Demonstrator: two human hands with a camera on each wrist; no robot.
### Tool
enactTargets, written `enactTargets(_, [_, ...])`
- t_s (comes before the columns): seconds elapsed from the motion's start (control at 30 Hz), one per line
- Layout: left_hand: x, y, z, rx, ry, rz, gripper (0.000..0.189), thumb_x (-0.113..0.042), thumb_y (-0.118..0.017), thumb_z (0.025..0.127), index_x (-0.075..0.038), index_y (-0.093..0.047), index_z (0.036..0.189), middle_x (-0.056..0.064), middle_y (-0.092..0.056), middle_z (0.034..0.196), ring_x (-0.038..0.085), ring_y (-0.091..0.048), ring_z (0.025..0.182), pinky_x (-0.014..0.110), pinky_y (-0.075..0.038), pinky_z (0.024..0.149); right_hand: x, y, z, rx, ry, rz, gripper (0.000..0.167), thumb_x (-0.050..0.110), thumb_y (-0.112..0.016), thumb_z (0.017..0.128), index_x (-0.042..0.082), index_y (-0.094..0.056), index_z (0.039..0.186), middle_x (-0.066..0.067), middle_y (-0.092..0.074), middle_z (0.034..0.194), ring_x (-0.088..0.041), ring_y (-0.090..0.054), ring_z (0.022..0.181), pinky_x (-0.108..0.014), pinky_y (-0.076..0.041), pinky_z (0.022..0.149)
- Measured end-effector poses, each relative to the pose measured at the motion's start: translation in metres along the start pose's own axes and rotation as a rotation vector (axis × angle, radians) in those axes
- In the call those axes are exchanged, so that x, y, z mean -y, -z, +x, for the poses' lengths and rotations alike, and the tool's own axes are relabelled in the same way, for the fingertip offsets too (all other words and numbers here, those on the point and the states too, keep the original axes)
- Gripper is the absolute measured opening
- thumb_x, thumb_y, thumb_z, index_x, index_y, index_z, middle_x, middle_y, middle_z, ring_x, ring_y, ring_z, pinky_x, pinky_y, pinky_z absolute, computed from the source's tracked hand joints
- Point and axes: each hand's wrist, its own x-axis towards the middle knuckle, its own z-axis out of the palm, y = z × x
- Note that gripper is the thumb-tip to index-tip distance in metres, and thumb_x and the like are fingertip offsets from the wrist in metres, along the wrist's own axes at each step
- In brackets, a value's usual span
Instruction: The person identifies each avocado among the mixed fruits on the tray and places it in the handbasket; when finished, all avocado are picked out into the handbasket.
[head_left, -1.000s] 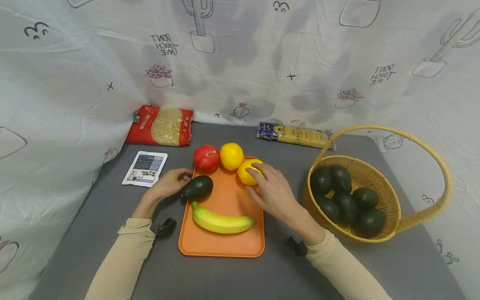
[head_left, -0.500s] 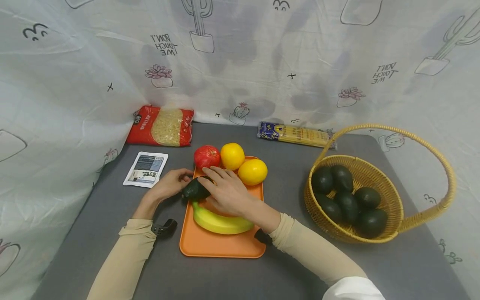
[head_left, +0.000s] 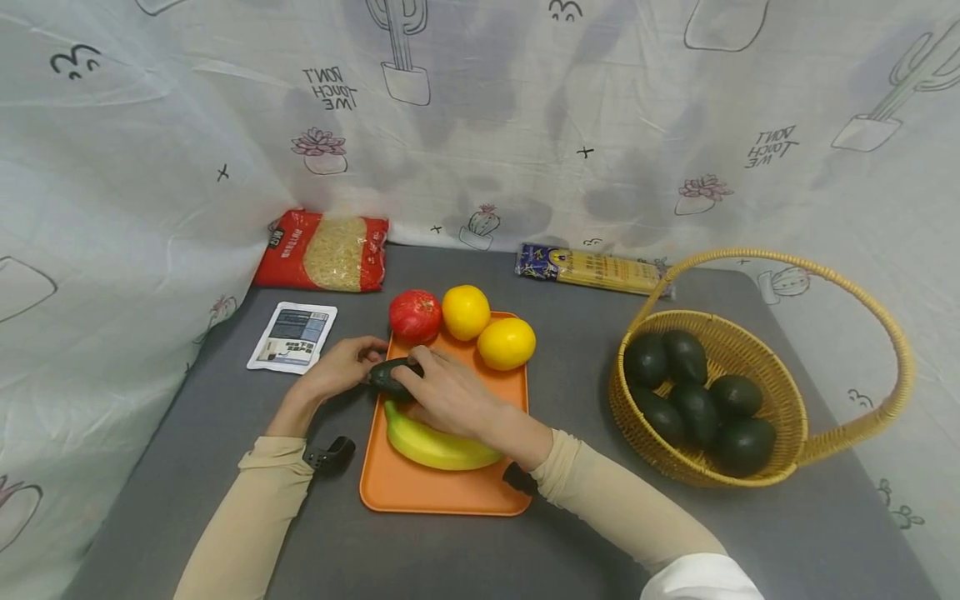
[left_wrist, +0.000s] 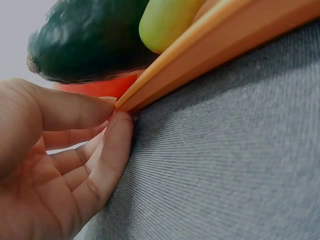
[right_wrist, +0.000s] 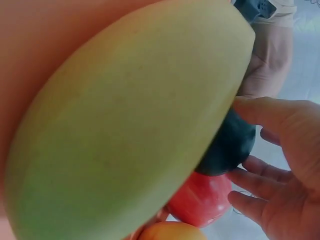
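In the head view my right hand (head_left: 457, 396) reaches across the orange tray (head_left: 442, 497) and grips an avocado (head_left: 388, 379) at the tray's left edge, thumb and fingers on either side of its near end. My left hand (head_left: 341, 367) is just left of it. The left wrist view shows the left thumb and a finger pinching the tray's rim (left_wrist: 200, 55) below the avocado. A banana (head_left: 438, 450) lies on the tray, partly covered by my right hand. At the tray's far end are a red pomegranate (head_left: 415, 315) and two yellow fruits (head_left: 507, 343).
A wicker basket (head_left: 783, 400) with a tall handle and several avocados stands on the right. Behind lie a red pasta bag (head_left: 330, 254) and a spaghetti packet (head_left: 592, 268). A white pouch (head_left: 292, 337) is on the left. A patterned cloth (head_left: 480, 125) encloses the table.
My right hand has let go of the right yellow fruit, moved left over the tray, and taken hold of the avocado, which has tilted slightly. My left hand has stayed in place.
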Motion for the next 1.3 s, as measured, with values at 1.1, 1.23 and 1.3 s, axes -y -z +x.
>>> enactTargets(1.1, [0.003, 0.000, -0.001, 0.048, -0.016, -0.147, 0.043, 0.001, -0.055, 0.091, 0.017, -0.047, 0.130, 0.022, -0.061, 0.094, 0.017, -0.063, 0.080, 0.027, -0.057, 0.072, -0.032, 0.079, -0.079, -0.096, -0.307, 0.118, 0.064, 0.019, -0.076, 0.079, 0.014, -0.048, 0.137, -0.010, -0.054, 0.140, -0.028, -0.056, 0.121, -0.044, -0.053, 0.092])
enactTargets(1.23, [0.003, 0.000, -0.001, 0.047, -0.012, -0.140, 0.043, 0.001, -0.055, 0.092, 0.017, -0.047, 0.130, 0.021, -0.061, 0.094, 0.017, -0.064, 0.079, 0.027, -0.057, 0.071, -0.043, 0.104, -0.114, -0.192, -0.393, 0.078, 0.067, 0.022, -0.078, 0.078, 0.012, -0.049, 0.137, -0.012, -0.051, 0.141, -0.031, -0.058, 0.116, -0.046, -0.055, 0.087])
enactTargets(1.3, [0.003, 0.000, -0.001, 0.049, -0.012, -0.140, 0.043, 0.000, -0.056, 0.092, 0.017, -0.047, 0.131, 0.021, -0.061, 0.094, 0.017, -0.064, 0.080, 0.027, -0.057, 0.071, -0.050, 0.114, -0.135, -0.232, -0.433, 0.044, 0.069, 0.022, -0.079, 0.077, 0.012, -0.050, 0.138, -0.013, -0.050, 0.138, -0.031, -0.061, 0.108, -0.046, -0.056, 0.079])
